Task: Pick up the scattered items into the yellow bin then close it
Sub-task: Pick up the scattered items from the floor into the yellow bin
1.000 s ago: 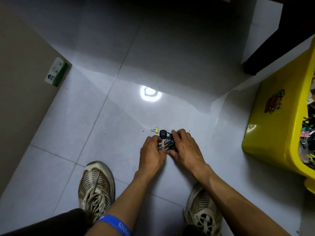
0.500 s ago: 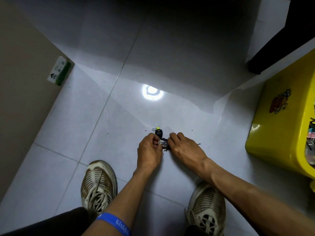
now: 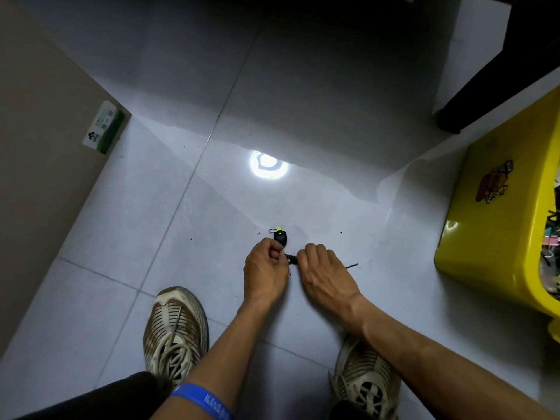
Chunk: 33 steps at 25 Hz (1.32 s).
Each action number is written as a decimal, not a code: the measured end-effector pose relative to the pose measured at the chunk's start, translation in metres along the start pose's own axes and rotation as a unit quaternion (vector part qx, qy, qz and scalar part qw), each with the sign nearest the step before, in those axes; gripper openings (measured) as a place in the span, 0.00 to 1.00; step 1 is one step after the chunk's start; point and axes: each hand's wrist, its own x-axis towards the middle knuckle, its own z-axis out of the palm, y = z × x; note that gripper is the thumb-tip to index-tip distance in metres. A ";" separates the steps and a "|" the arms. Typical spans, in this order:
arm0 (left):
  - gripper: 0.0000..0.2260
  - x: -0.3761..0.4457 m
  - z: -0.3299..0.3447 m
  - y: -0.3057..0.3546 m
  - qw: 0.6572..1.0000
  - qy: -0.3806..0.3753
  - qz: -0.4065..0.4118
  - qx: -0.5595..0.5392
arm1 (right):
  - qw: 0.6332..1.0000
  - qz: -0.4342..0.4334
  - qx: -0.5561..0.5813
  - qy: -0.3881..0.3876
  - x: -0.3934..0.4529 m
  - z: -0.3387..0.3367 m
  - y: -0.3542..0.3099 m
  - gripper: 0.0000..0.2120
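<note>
My left hand is closed around a bunch of keys with a black key fob sticking out above the knuckles. My right hand is closed on small dark clips right beside it, low on the floor. A small yellow binder clip lies on the tile just beyond the fob. A thin black pin lies on the floor to the right of my right hand. The open yellow bin stands at the right edge, with several small items inside.
Grey tiled floor with a bright lamp reflection. A beige cabinet wall with a green-white box runs along the left. A dark furniture leg stands behind the bin. My two shoes are near the bottom.
Both hands have gathered the dark pile tighter and closed over it; fewer clips show between them. The black pin to the right is now uncovered.
</note>
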 end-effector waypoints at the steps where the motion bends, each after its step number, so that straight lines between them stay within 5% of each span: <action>1: 0.03 0.000 0.000 0.000 1.000 0.001 -0.003 -0.006 | 1.000 0.012 0.024 0.006 -0.001 -0.001 0.001 0.08; 5: 0.05 -0.002 0.002 0.004 0.999 0.020 -0.017 -0.027 | 0.993 0.067 0.089 -0.027 0.005 -0.009 0.000 0.08; 7: 0.06 -0.002 0.000 0.007 0.997 0.041 -0.026 -0.051 | 0.962 0.138 0.226 -0.066 0.009 -0.006 0.004 0.08; 13: 0.06 -0.008 -0.019 0.025 0.990 0.080 -0.041 -0.111 | 0.652 0.298 0.691 -0.094 -0.009 -0.026 0.032 0.06; 18: 0.08 -0.036 -0.014 0.056 0.989 0.042 -0.033 -0.141 | 0.356 0.329 0.873 0.053 -0.042 -0.101 0.067 0.08; 21: 0.08 -0.060 0.008 0.091 0.988 -0.032 -0.006 -0.150 | 0.258 0.313 0.896 0.180 -0.085 -0.159 0.125 0.08; 24: 0.07 -0.087 0.033 0.125 0.987 -0.071 0.044 -0.139 | 0.286 0.384 0.832 0.280 -0.135 -0.204 0.189 0.09; 28: 0.07 -0.108 0.051 0.139 0.986 -0.091 0.067 -0.124 | 0.432 0.562 0.646 0.282 -0.163 -0.217 0.231 0.09; 30: 0.07 -0.108 0.052 0.136 0.986 -0.083 0.065 -0.126 | 0.434 0.582 0.627 0.283 -0.161 -0.215 0.236 0.06; 33: 0.07 -0.101 0.042 0.127 0.988 -0.064 0.052 -0.131 | 0.474 0.576 0.621 0.241 -0.151 -0.210 0.228 0.14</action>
